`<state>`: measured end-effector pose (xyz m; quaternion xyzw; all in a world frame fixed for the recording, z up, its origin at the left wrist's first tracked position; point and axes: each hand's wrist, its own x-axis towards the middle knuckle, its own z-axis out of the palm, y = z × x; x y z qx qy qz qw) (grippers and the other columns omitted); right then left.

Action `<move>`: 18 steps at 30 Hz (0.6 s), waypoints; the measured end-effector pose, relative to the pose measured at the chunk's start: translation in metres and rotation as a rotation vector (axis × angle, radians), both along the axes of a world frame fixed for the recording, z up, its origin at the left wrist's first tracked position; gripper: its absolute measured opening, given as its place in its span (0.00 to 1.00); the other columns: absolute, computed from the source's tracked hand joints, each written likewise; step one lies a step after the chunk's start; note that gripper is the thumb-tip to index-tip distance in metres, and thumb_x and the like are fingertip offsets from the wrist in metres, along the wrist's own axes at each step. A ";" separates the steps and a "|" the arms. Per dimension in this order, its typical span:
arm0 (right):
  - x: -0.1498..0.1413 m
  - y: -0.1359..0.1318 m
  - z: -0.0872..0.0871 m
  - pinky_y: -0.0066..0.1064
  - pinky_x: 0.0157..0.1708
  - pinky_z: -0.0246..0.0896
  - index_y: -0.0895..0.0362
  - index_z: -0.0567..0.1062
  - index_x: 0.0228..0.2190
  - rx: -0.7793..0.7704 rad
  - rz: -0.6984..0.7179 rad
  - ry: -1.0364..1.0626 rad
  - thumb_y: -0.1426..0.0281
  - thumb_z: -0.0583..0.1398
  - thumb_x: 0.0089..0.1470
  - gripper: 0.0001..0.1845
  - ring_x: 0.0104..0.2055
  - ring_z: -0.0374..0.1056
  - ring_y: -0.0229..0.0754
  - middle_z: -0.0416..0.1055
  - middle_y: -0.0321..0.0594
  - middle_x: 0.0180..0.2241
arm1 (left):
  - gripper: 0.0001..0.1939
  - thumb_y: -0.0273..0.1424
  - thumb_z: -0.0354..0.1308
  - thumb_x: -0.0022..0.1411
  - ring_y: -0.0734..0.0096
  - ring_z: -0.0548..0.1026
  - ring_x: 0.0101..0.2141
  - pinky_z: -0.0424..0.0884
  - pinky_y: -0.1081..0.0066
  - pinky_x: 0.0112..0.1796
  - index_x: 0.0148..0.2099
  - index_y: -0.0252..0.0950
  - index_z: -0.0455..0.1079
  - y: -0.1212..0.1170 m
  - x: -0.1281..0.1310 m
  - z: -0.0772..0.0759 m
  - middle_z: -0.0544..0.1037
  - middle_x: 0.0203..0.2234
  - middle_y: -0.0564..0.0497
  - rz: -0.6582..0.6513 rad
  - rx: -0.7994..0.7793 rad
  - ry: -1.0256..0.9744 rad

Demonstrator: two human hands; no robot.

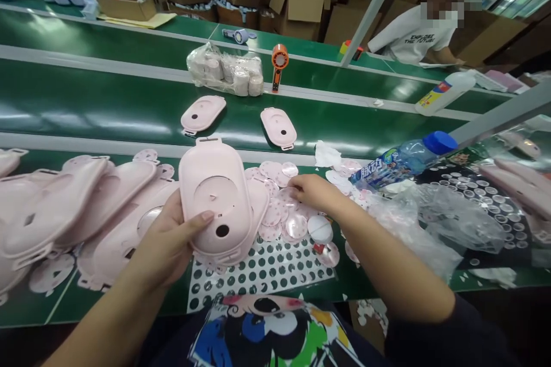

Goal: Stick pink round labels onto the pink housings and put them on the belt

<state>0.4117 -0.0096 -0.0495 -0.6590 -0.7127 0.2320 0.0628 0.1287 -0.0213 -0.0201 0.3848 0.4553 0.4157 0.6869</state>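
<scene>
My left hand (174, 241) grips a pale pink plastic cover (224, 200) with rounded ends and tilts it up, thumb on its face. The cover has a shallow round recess, a black round spot and a slotted tab at each end. A second pink cover (259, 200) shows partly behind it. My right hand (316, 192) is over a pile of thin round pink patterned discs (275, 209), its fingertips pinched together at the pile. Whatever is between those fingertips is hidden. Under the held cover lies a white sheet with rows of dark round spots (262, 269).
Several pink covers (116, 206) are stacked at left; two more lie ahead (279, 127). An orange handheld fan (279, 60) stands beside bagged rolls (226, 71). At right are a blue-capped bottle (400, 160), crumpled plastic (447, 218) and a white bottle (445, 93). A person (417, 34) is across the line.
</scene>
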 end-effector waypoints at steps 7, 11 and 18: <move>0.007 -0.010 0.008 0.33 0.46 0.64 0.53 0.78 0.40 0.082 -0.106 0.125 0.76 0.55 0.59 0.13 0.46 0.68 0.41 0.71 0.39 0.44 | 0.37 0.31 0.67 0.52 0.54 0.70 0.52 0.77 0.70 0.41 0.62 0.45 0.59 0.006 0.010 -0.006 0.70 0.55 0.47 -0.030 -0.029 -0.046; -0.009 -0.026 0.035 0.42 0.46 0.64 0.56 0.73 0.47 0.172 -0.132 0.138 0.80 0.51 0.59 0.19 0.47 0.67 0.47 0.70 0.44 0.45 | 0.35 0.31 0.66 0.53 0.56 0.70 0.52 0.75 0.70 0.43 0.62 0.43 0.58 0.005 0.016 -0.007 0.70 0.54 0.46 -0.061 -0.064 -0.087; -0.073 -0.050 0.076 0.38 0.40 0.64 0.58 0.72 0.40 0.470 0.284 0.262 0.82 0.51 0.56 0.14 0.41 0.64 0.44 0.71 0.41 0.38 | 0.31 0.32 0.65 0.55 0.57 0.69 0.50 0.70 0.66 0.45 0.60 0.46 0.59 -0.003 0.031 -0.014 0.71 0.50 0.49 -0.234 0.073 0.016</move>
